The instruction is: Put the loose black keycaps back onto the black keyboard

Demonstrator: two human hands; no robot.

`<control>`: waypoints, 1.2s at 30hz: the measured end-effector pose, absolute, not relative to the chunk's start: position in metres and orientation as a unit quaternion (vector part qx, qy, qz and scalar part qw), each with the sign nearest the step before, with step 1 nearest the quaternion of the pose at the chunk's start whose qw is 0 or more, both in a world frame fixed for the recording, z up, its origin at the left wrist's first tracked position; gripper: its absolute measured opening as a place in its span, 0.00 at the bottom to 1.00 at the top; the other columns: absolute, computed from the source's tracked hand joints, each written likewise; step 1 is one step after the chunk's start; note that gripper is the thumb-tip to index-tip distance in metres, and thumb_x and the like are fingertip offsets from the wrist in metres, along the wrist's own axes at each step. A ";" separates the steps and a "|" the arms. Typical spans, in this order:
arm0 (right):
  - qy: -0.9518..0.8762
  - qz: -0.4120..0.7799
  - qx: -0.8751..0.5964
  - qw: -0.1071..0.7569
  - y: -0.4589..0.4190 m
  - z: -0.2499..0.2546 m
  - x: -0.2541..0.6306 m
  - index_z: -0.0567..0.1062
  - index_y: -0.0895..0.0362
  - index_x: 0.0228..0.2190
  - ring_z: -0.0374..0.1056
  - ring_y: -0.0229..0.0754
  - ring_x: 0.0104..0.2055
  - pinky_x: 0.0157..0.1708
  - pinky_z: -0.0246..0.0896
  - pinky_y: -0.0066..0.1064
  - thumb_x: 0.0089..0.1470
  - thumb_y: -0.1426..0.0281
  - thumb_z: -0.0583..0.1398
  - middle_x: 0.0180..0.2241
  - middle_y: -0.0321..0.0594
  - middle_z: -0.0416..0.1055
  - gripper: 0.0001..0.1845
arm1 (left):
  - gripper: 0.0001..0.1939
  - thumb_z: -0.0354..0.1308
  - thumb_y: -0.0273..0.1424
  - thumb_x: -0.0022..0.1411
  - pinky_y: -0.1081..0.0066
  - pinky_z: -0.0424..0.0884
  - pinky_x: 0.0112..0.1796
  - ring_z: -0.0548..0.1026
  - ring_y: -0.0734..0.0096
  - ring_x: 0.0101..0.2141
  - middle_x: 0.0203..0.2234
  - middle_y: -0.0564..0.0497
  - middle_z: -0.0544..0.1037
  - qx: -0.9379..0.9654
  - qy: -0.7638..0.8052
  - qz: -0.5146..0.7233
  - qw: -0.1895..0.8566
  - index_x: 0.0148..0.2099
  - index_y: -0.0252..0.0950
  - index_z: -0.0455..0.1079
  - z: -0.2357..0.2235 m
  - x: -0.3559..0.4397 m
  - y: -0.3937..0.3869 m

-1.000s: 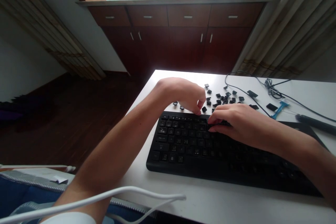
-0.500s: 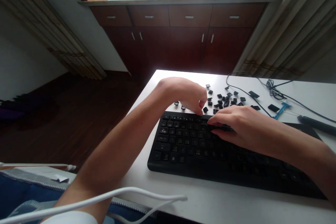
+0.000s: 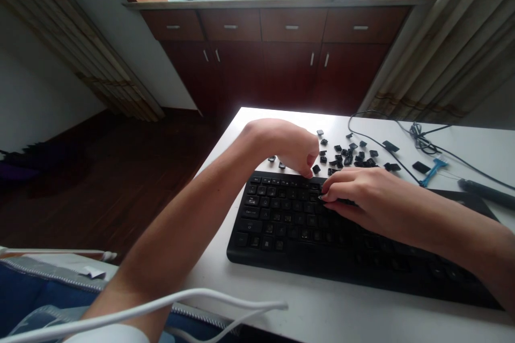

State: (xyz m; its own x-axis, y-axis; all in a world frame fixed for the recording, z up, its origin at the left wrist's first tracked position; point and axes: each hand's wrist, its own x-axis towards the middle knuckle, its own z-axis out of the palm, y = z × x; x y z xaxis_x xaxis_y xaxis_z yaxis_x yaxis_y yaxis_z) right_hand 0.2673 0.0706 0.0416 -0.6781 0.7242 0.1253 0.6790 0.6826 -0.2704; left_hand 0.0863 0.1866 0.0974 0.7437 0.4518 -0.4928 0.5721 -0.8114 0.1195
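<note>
A black keyboard [image 3: 261, 253] lies on the white table, with several keys gone and bare sockets showing among the rest. My left hand [image 3: 295, 144] is bent over its far edge, fingers curled down and fingertips pressed on that edge. Over the upper middle keys, my right hand [image 3: 354, 190] pinches a small dark keycap [image 3: 322, 198] between thumb and fingers; most of it is hidden. Loose black keycaps [image 3: 348, 158] lie scattered behind the keyboard, close to both hands.
A blue keycap puller [image 3: 433, 171] and a dark-handled tool [image 3: 485, 191] lie at the right. A black cable [image 3: 422, 142] loops over the back of the white table [image 3: 225, 284]. A white cord [image 3: 193, 293] crosses the lower left foreground.
The fingers of my right hand have drawn together into a tighter pinch, and a small piece now shows at their tips. My left hand stays at the far edge.
</note>
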 end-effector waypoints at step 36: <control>-0.883 0.053 -0.392 0.252 0.052 0.014 0.273 0.81 0.57 0.42 0.76 0.42 0.45 0.49 0.72 0.34 0.61 0.75 0.60 0.43 0.43 0.80 0.10 | 0.14 0.67 0.34 0.50 0.65 0.67 0.42 0.75 0.60 0.37 0.37 0.50 0.82 0.907 0.318 -0.229 0.156 0.42 0.42 0.81 0.099 0.088 0.183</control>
State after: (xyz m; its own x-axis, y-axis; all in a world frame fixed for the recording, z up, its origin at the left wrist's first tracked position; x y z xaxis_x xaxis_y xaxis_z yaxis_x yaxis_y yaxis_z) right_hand 0.2726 0.0516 0.0136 -0.5659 0.7189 0.4037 0.6656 0.6873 -0.2910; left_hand 0.0884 0.1828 0.0993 0.6936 0.5049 -0.5137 0.6474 -0.7497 0.1372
